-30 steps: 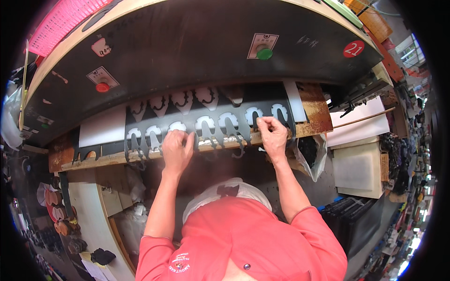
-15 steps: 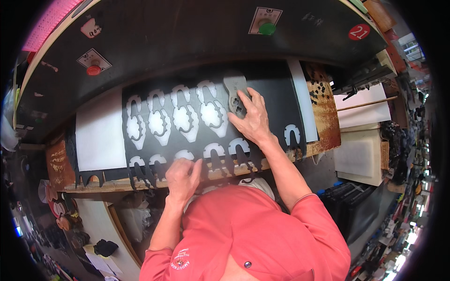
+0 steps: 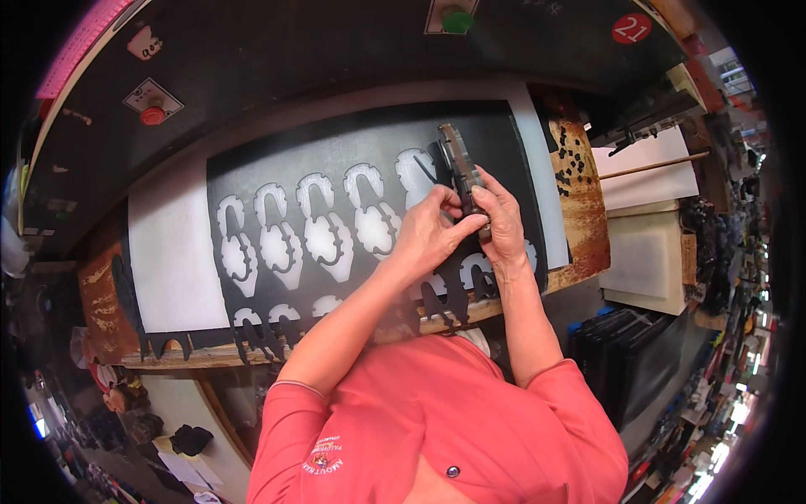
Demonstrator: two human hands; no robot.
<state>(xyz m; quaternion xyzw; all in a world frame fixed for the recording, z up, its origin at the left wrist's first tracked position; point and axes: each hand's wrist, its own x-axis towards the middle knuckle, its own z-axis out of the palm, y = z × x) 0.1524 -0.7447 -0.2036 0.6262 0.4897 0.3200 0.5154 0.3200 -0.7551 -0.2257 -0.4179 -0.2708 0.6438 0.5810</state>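
My right hand [image 3: 504, 223] grips a metal cutting die [image 3: 462, 160], tipped up on edge above the black sheet [image 3: 252, 160]. Against the die's left face, the curled fingers of my left hand [image 3: 430, 231] pinch a thin black cut piece [image 3: 439, 160]; the fingertips are partly hidden. Under the hands lies the sheet, with rows of shoe-shaped cut-outs showing the white board [image 3: 172, 252] beneath. A fresh white opening [image 3: 413, 172] shows just left of the die.
A dark machine beam [image 3: 319, 59] spans the far side, bearing a red button [image 3: 152, 115] and a green button [image 3: 457, 22]. Rusty board [image 3: 579, 202] lies at the right, with small black scraps on it. Black sheets [image 3: 625, 353] are stacked below right.
My right hand has lifted the die off the sheet and turned it on edge. My left hand has moved from the near edge up to the die. The sheet's newest cut-out is uncovered.
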